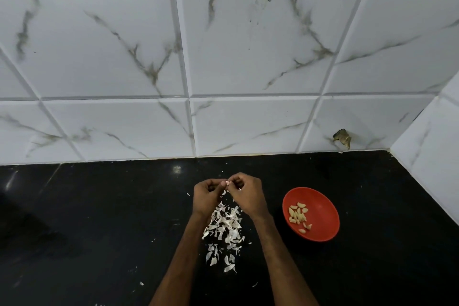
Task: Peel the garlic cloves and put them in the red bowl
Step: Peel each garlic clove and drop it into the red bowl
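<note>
Grip: your left hand (pixel 207 196) and your right hand (pixel 244 194) meet fingertip to fingertip above the counter. Both are curled and pinch one small garlic clove (pixel 226 183) between them; only a pinkish sliver of it shows past the thumbs and fingers.

Below the hands: a loose heap of white garlic skins (pixel 226 226) lies on the black counter (pixel 99 206), spread between your forearms, with a few stray flakes farther out.

To your right: the red bowl (pixel 323 206) sits upright on the counter, apart from the right hand and the skins. Contents — a cluster of pale yellow peeled cloves (pixel 298 215) in its left half.

Behind: white marble-pattern wall tiles (pixel 248 57) meet the counter's back edge and turn a corner at the right. One tile near that corner has a dark chipped hole (pixel 342 138) just above the counter.
</note>
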Demonstrator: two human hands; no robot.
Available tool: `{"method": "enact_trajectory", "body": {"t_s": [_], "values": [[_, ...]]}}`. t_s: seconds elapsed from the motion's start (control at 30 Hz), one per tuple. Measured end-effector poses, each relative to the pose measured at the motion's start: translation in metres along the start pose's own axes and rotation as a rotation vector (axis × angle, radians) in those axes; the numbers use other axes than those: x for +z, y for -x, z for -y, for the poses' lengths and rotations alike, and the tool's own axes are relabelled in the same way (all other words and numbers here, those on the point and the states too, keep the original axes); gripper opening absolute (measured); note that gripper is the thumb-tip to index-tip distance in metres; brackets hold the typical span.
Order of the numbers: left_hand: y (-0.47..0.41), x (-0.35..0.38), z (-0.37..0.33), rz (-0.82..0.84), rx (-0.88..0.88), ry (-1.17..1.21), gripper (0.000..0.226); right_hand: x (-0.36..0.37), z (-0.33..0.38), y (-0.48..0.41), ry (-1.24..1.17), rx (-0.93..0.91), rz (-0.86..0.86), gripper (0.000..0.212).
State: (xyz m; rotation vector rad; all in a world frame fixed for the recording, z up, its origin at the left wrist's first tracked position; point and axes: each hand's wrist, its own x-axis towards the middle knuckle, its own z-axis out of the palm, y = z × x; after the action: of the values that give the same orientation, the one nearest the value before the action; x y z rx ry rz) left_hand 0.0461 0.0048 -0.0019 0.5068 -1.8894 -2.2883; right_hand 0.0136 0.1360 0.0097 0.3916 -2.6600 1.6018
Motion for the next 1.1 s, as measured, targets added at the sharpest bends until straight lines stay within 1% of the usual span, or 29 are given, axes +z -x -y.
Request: {"method": "enact_trajectory", "body": {"t_s": [0.1, 0.23, 0.33, 0.43, 0.5, 0.6, 0.8, 1.0, 1.1], "values": [[0.002, 0.001, -0.001, 0.000, -0.003, 0.023, 0.006, 0.000, 0.000, -0.001, -0.125, 0.081, -0.003, 0.007], [0.001, -0.004, -0.004, 0.027, 0.069, 0.020, 0.011, -0.003, -0.001, -0.003, -0.338, 0.189, -0.010, 0.010], [0.001, -0.005, -0.006, 0.050, 0.109, -0.016, 0.017, -0.004, 0.000, -0.003, -0.377, 0.210, -0.025, 0.006], [0.004, -0.004, -0.011, 0.004, 0.114, 0.001, 0.014, -0.002, 0.004, -0.003, -0.432, 0.161, -0.025, 0.007], [0.005, -0.003, -0.014, -0.025, 0.105, 0.011, 0.011, -0.003, 0.007, -0.003, -0.406, 0.082, -0.041, 0.010], [0.006, -0.002, -0.018, -0.021, 0.101, 0.018, 0.009, -0.004, 0.012, -0.003, -0.317, -0.006, -0.048, 0.015], [0.011, -0.001, -0.024, 0.036, 0.065, 0.067, 0.006, -0.004, 0.013, -0.006, -0.290, -0.024, -0.066, 0.013], [0.011, 0.001, -0.029, 0.136, 0.005, 0.109, 0.007, -0.008, 0.017, -0.008, -0.165, -0.098, -0.016, 0.016], [0.011, 0.002, -0.036, 0.137, -0.018, 0.142, 0.010, -0.010, 0.021, -0.010, -0.180, -0.078, 0.025, 0.014]]}}
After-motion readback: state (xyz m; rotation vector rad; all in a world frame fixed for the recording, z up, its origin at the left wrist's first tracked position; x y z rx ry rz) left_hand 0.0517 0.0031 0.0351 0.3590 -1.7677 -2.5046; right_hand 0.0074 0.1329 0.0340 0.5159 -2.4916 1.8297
